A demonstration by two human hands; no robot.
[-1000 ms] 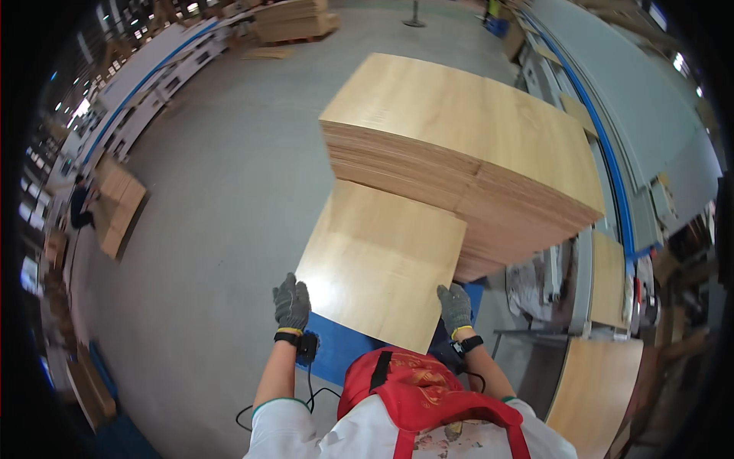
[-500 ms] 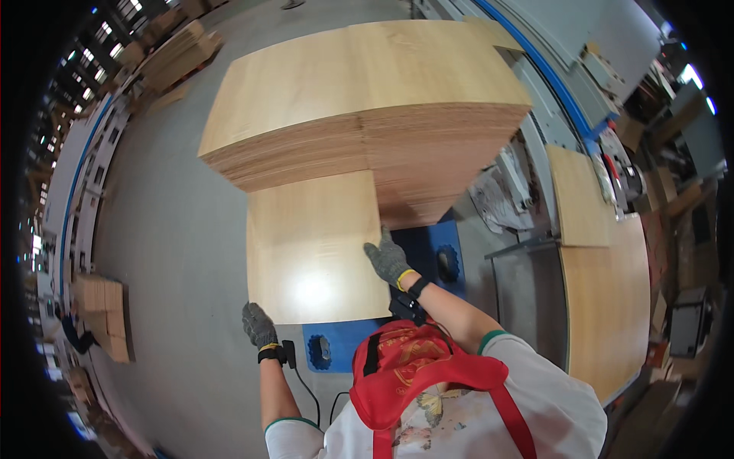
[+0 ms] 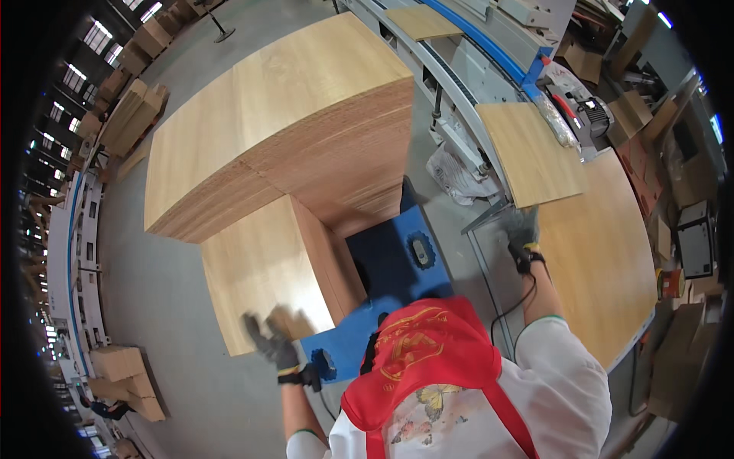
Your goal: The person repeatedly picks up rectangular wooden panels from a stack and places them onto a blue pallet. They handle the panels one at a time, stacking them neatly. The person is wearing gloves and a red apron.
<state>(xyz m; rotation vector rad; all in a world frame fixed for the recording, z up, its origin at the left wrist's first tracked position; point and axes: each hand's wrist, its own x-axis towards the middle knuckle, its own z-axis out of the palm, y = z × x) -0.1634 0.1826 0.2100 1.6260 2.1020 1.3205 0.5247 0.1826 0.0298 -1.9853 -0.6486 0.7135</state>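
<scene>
My left hand point(image 3: 274, 343), in a grey glove, hovers at the near edge of a low stack of light wood panels point(image 3: 256, 264). Its fingers are spread and nothing is in them. Over on the right, my gloved right hand point(image 3: 521, 229) is beside the near edge of a loose wood panel point(image 3: 529, 153). Motion smears its fingers, so whether they touch or grip that panel cannot be made out. Behind the low stack rises a taller stack of the same panels point(image 3: 283, 76). A blue base point(image 3: 394, 252) with cut-out holes shows beside the low stack.
A wood-topped table point(image 3: 596, 260) stands on my right, partly under the loose panel. Beyond it runs a machine with a blue rail point(image 3: 489, 47), with another panel point(image 3: 423, 21) on it. Plastic wrap point(image 3: 459, 174) hangs below. Boxes point(image 3: 128, 382) sit at far left.
My right hand has left the low stack's right edge and swung right to the loose panel. My left hand now reaches over the stack's near edge. The whole view has turned right.
</scene>
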